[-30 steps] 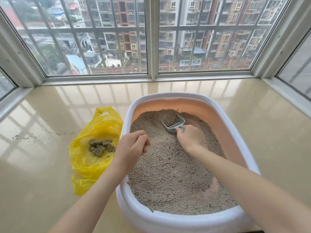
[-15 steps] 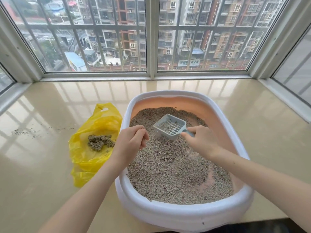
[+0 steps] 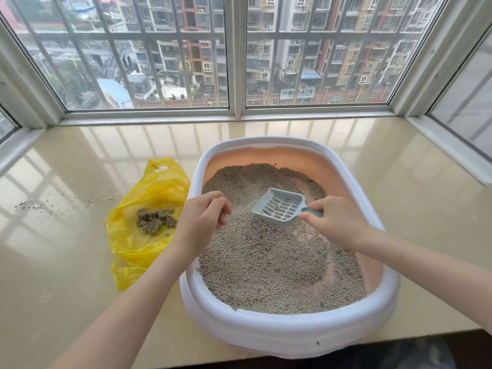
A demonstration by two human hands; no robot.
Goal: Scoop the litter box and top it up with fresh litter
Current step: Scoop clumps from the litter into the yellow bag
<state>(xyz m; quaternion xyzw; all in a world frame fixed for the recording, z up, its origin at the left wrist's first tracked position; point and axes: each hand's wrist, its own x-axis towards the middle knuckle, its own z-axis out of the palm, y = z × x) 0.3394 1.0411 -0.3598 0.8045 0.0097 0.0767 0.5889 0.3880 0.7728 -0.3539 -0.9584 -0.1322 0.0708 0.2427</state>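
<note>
Nearest you, the 1 litter box (image 3: 290, 330) sits at the near edge of the sill (image 3: 66, 302), its front rim slightly overhanging. It is loaded with granules, so it will likely be heavy and stiff; take it by the white rim with both hands if you must shift it. The litter (image 3: 266, 267) is loose and pours freely, thin enough on the right that the pink floor shows through.

Your left hand (image 3: 202, 222) is curled over the box's left rim, fingers closed on it. Your right hand (image 3: 338, 222) pinches the handle of the 1 scoop (image 3: 279, 207), held just above the litter near the middle of the box. The scoop is light, rigid, slotted plastic, nearly empty; keep hold at the handle's end and keep it level.

Left of the box, touching its side, lies 1 yellow bag (image 3: 138, 246), thin and floppy, holding 1 heap of clumps (image 3: 155, 221). Stray grains (image 3: 34, 206) dot the sill's left edge.
</note>
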